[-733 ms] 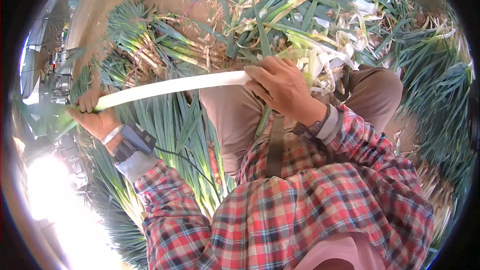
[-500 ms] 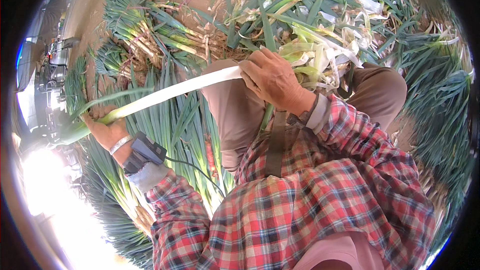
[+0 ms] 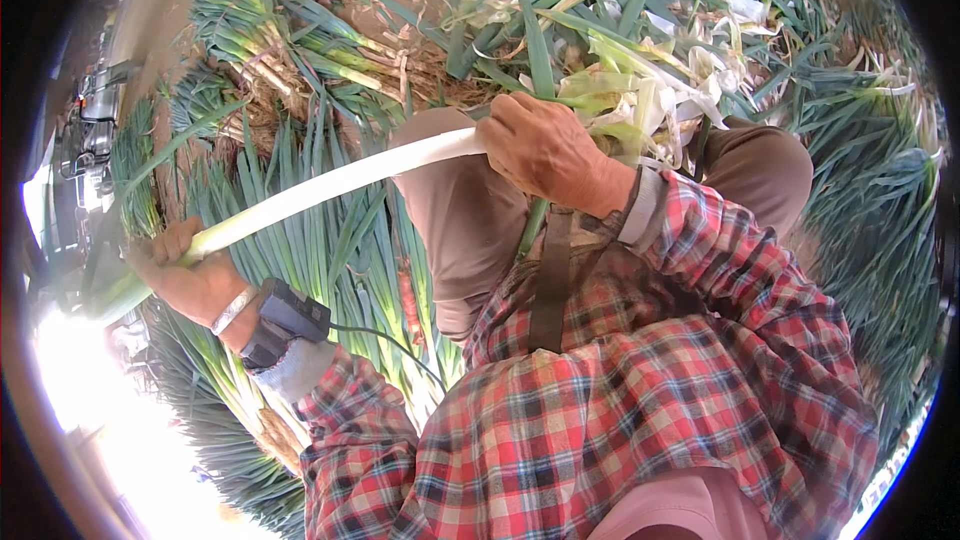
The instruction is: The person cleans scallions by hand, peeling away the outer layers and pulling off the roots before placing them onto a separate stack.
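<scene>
One long leek [image 3: 345, 180] stretches between my two hands, white along most of its length and green toward the left. My left hand [image 3: 190, 275] is wrapped round its green part at the far left. At the white end, my right hand [image 3: 540, 148] is closed in a fist above my knees and covers the tip. Beneath the stalk lie rows of green-leaved leeks [image 3: 300, 230], with their pale stems toward me. Just beyond my right hand rests a heap of peeled leaves and pale skins [image 3: 640, 90].
Tied bundles of leeks [image 3: 240, 25] with roots lie at the upper left. More leeks [image 3: 875, 210] are piled along the right. A cable [image 3: 395, 340] runs from the device [image 3: 292, 310] on my left wrist toward my body. Bright light washes out the lower left.
My left hand has moved a little farther left and outward along with the leek's green part. The right hand has stayed nearly in place, still closed on the white end.
</scene>
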The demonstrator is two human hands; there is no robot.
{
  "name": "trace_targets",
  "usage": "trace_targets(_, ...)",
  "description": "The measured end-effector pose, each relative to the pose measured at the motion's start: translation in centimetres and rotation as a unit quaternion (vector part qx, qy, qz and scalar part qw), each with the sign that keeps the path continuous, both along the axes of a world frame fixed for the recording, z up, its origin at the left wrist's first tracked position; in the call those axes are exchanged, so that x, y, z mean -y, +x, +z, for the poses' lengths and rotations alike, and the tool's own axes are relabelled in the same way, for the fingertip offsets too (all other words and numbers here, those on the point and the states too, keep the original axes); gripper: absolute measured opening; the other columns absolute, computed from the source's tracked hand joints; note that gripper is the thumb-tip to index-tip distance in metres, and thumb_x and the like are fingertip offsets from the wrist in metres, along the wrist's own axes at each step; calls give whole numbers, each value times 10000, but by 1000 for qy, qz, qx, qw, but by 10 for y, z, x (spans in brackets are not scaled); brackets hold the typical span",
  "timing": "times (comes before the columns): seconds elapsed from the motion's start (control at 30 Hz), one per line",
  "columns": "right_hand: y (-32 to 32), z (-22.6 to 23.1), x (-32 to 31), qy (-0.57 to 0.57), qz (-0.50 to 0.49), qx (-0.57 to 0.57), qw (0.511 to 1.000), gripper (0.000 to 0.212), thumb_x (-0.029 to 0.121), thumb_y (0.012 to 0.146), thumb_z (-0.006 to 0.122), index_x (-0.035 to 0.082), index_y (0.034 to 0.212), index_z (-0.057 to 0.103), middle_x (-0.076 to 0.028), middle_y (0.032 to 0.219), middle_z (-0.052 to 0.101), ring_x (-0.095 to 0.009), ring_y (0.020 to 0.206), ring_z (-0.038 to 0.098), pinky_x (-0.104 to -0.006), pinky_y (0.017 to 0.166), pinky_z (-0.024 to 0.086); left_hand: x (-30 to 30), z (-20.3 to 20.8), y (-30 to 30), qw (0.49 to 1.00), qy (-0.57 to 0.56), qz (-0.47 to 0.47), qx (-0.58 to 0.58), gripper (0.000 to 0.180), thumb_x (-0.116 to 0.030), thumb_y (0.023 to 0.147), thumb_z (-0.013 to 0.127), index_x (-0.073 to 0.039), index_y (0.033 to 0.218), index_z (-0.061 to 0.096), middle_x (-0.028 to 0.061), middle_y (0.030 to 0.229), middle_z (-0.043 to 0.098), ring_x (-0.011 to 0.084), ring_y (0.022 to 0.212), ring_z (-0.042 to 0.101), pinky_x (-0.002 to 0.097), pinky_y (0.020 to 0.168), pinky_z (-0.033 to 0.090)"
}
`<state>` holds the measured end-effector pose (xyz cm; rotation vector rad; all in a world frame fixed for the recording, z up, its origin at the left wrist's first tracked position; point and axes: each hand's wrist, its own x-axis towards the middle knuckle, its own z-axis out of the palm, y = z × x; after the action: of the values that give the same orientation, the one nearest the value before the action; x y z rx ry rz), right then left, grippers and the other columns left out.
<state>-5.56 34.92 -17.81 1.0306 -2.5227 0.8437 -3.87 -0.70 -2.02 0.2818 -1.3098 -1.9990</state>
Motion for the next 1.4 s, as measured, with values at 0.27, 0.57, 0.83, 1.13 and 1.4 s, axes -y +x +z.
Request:
trace_targets(0.27,-9,-22,5,-111,-58,181,975,91,95,807,585,14,816,545,-143,898,572,-343,800,596,-423,687,491,-22,9,2,998,-20,-18,-51,328,-304,984,508,-119,742,388,-36,592,277,97,501,289,244,475,305)
trace_targets(0.57,4,-1,-16,-236,-66,214,946,90,92,830,595,12,872,599,-158,926,597,-351,812,605,-438,704,491,11,3,11,939,111,-286,-158,393,-452,945,542,-126,736,473,-47,554,329,82,455,302,261,476,302)
trace_targets(0.83,14,-9,-5,-135,18,164,977,199,85,842,617,35,1034,602,-121,852,553,-325,762,594,-415,640,483,5,4,12,936,136,-280,-167,401,-455,948,538,-122,730,490,-39,550,350,83,460,323,256,483,325)
trace_targets(1.13,14,-13,-2,-94,42,99,990,168,133,816,625,33,898,516,-109,807,496,-308,701,575,-398,588,495,9,6,13,924,120,-324,-162,459,-494,966,475,-140,674,464,-51,531,338,77,464,330,246,489,346)
trace_targets(1.4,-3,-30,8,-176,3,240,955,121,112,825,602,0,806,563,-174,768,595,-362,706,602,-448,627,477,0,12,10,896,136,-382,-183,418,-456,932,554,-133,677,482,-53,512,361,71,452,345,247,504,343)
